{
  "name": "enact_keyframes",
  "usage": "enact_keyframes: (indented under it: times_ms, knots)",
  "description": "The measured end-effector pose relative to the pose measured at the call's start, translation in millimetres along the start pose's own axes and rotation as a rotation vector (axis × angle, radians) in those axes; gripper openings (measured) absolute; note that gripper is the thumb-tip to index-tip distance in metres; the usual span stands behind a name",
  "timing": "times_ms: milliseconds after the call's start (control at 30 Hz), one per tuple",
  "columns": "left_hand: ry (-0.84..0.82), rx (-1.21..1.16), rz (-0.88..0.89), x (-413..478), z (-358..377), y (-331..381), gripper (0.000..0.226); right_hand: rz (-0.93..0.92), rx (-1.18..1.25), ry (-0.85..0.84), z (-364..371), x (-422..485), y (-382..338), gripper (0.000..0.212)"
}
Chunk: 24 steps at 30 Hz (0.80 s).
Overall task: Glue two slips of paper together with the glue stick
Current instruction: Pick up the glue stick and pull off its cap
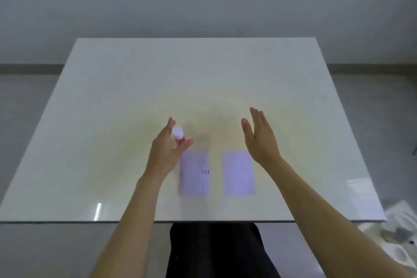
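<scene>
A wide white table (112, 101) fills most of the view, with a glossy top that reflects the light near its near edge. Both bare forearms of the person reach over this edge from the near side. On the table, in the near middle part, two pale slips of paper lie flat side by side with a gap between them: the left slip (195, 175) carries some small blue marks near its right edge, and the right slip (238, 173) looks plain. The right hand (259, 137) is held above the table, just beyond the far right corner of the right slip; its fingers are straight and spread, and it holds nothing. The left hand (165, 148) is just beyond the far left corner of the left slip, with fingers and thumb opened around the glue stick (177, 134). The stick has a white cap and a red body, and I cannot tell if the hand really grips it.
</scene>
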<state>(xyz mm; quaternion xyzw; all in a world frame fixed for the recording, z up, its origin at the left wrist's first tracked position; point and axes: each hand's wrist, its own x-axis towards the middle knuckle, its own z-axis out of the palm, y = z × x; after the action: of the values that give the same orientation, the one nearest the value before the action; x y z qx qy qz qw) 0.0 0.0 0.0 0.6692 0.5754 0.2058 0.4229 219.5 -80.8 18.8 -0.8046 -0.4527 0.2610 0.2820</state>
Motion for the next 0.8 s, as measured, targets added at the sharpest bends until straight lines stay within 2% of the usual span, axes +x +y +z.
enact_keyframes:
  times_ms: [133,200,300,433,500,600,667,733,800]
  knots:
    - [0.144,0.069,0.148,12,6,-21,0.025,-0.205,0.093,0.205,11,8,4,0.055]
    - [0.176,-0.003,0.208,10,8,-24,0.011,-0.289,0.15,0.251,17,6,5,0.055]
    - [0.255,-0.019,0.35,0,11,-22,0.016,-0.404,0.207,0.313,23,-11,1,0.053]
    - [0.347,0.009,0.532,-36,16,-17,0.038,-0.485,0.278,0.337,34,-52,-7,0.048]
    - [0.354,0.077,0.588,-61,20,-15,0.045,-0.417,0.328,0.282,36,-77,-12,0.045]
    - [0.283,0.212,0.646,-91,25,-7,0.054,-0.269,0.445,0.095,33,-102,-20,0.073]
    - [0.262,0.332,0.726,-101,28,-2,0.057,-0.257,0.421,0.046,32,-107,-23,0.077]
    - [0.305,0.456,0.798,-104,28,2,0.059,-0.303,0.372,0.049,33,-106,-23,0.068]
    - [0.353,0.541,0.819,-104,27,2,0.058,-0.37,0.326,0.017,33,-105,-19,0.045]
